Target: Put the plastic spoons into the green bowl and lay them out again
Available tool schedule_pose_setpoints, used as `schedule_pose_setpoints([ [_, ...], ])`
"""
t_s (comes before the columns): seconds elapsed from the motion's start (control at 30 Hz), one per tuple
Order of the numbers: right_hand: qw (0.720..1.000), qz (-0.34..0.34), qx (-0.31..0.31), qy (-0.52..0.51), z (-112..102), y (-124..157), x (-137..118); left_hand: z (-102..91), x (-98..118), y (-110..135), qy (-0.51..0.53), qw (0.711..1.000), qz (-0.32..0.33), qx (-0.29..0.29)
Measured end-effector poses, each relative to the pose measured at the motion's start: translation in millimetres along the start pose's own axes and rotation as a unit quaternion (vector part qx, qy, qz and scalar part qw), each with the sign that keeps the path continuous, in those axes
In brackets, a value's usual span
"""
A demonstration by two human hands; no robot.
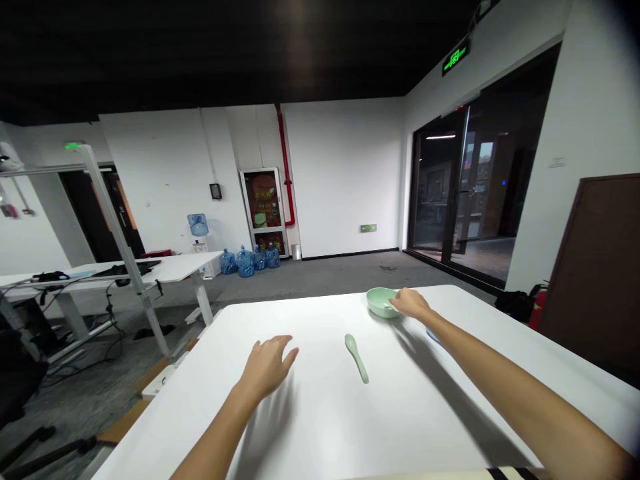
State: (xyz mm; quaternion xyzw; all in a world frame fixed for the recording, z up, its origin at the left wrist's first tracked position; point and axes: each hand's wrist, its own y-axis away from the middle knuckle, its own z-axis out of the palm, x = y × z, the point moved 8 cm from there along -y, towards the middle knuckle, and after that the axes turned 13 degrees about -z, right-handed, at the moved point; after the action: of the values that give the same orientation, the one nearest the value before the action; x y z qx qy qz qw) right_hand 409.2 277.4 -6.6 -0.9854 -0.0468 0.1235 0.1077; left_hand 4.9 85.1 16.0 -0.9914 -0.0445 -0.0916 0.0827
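A white table (425, 427) is seen from its near edge. A glass door (450, 193) is set beyond the table on the right, a desk (165, 267) is placed left of it, and blue water jugs (245, 261) are lined up beyond it on the left. The left hand (267, 367) is held open over the table, fingers spread, with nothing gripped. The right hand (411, 304) is also open, its fingertips laid against a green bowl (383, 302) near the table's far edge, without closing around it. A green spoon (357, 358) is laid on the table between the hands, and a blue object (433, 335) is partly hidden behind the right forearm
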Motion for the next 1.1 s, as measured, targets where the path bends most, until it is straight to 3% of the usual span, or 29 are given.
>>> schedule_pose_setpoints([
  [0.27,0.999,0.023,-0.024,0.006,47.2,-17.1,10.2,2.4,-2.4,-3.6,0.009,1.000,-0.004,-0.010],
  [0.43,0.999,0.028,-0.023,-0.001,56.8,-22.9,12.4,2.8,-1.6,-5.9,0.009,1.000,-0.006,-0.009],
  [0.57,0.999,0.035,-0.022,-0.011,47.0,-22.7,9.9,4.3,-1.1,-6.8,0.006,1.000,-0.006,-0.013],
  [0.8,1.000,0.011,-0.004,-0.022,7.1,-3.0,13.0,4.4,-1.4,-5.4,0.003,1.000,-0.003,-0.011],
  [1.1,0.999,0.017,-0.030,-0.007,-26.6,52.2,52.3,-0.2,2.3,2.6,-0.004,1.000,0.003,-0.012],
])
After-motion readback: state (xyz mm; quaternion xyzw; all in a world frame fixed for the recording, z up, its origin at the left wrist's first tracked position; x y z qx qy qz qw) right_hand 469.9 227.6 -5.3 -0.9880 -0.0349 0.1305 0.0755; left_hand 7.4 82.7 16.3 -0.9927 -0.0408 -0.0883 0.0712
